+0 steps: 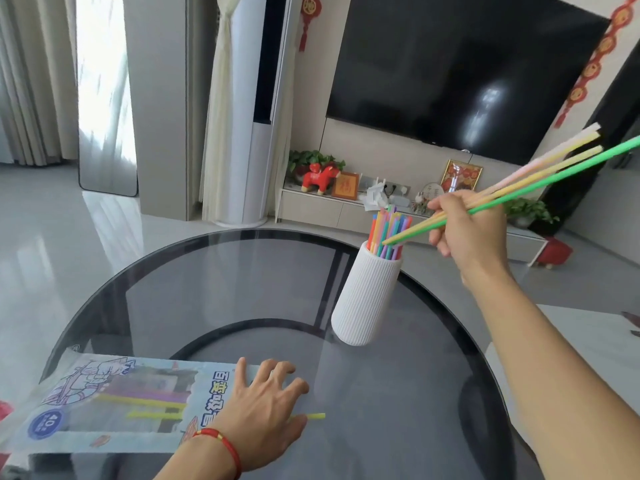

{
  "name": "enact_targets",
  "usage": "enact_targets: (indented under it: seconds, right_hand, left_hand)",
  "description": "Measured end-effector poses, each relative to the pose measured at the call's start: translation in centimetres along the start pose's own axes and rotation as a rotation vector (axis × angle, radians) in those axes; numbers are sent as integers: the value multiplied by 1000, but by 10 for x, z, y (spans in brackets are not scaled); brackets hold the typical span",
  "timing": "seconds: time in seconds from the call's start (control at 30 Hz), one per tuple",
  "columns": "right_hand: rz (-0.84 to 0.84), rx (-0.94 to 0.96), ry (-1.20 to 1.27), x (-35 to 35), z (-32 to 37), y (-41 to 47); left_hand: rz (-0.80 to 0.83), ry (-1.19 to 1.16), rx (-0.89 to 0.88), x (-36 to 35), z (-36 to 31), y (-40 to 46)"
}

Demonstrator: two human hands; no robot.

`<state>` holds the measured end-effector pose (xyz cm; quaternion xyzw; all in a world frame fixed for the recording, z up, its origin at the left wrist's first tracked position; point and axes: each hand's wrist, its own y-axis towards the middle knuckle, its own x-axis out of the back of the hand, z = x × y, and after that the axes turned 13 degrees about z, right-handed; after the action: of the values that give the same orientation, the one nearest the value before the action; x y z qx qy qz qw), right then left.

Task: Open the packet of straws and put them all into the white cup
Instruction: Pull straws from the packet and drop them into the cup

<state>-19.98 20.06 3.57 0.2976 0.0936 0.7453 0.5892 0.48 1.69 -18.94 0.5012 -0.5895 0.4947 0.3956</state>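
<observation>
A ribbed white cup (365, 296) stands on the dark glass table (214, 292), with several coloured straws (389, 228) upright in it. My right hand (467, 226) holds a small bunch of straws (540, 174), green, yellow and pink, slanted with their lower ends just over the cup's mouth. The straw packet (104, 400) lies flat at the near left, with a couple of yellow straws and a purple one inside. My left hand (263, 407) presses flat on the packet's open end, fingers spread. A yellow straw tip (313, 416) pokes out from under it.
The round table's far edge curves behind the cup. A white surface (571, 341) sits beside the table on the right. A TV, a low cabinet with ornaments and a tall white air conditioner stand beyond.
</observation>
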Motion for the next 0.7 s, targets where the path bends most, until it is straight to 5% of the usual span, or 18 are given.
enact_targets:
  seconds: [0.47,0.7]
  right_hand:
    - [79,-43,-761,-46,-13,13]
    - [-32,53,-469,-46,-5,22]
  left_hand:
    - [21,-42,-8,7,0,-1]
    - [31,-50,-9,8,0,0]
